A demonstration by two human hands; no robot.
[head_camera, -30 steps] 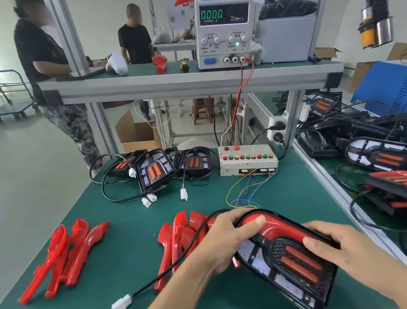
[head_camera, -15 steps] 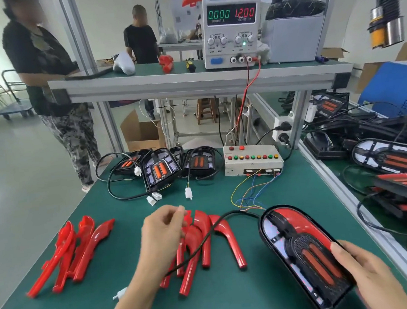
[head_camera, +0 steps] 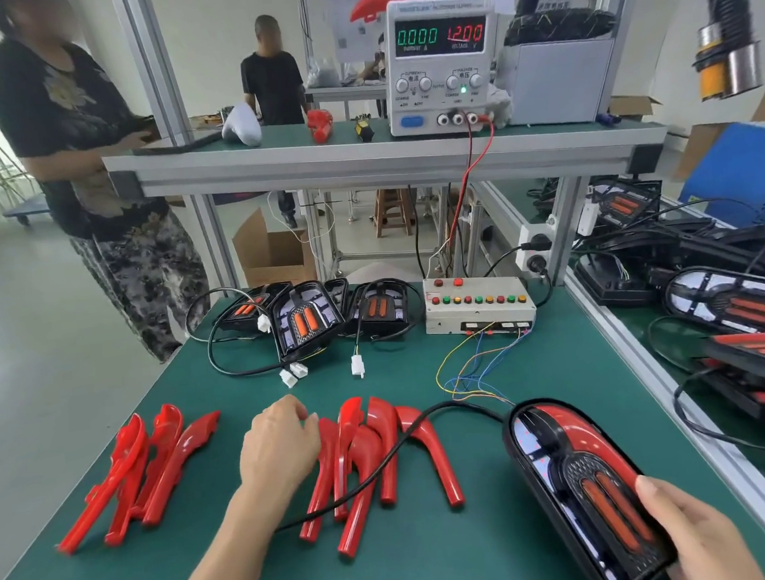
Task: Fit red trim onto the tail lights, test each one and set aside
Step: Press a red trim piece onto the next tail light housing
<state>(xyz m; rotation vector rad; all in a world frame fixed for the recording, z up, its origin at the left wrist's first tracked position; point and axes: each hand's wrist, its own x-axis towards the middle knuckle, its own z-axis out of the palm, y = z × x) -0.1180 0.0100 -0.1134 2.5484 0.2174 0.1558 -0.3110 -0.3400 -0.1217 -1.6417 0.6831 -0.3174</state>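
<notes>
Since a moment ago my left hand has moved off the tail light and now sits over the middle pile of red trim pieces, while the light lies flat on the green bench mat with one red trim along its upper right edge. My right hand grips the light's near end, thumb on the face beside the orange lenses. My left fingers are loosely curled against the nearest trim; whether they pinch it yet I cannot tell. The light's black cable runs across the pile, so lifting a trim could snag it and drag the light. The pieces overlap, so I might pull up two or the wrong-handed one.
</notes>
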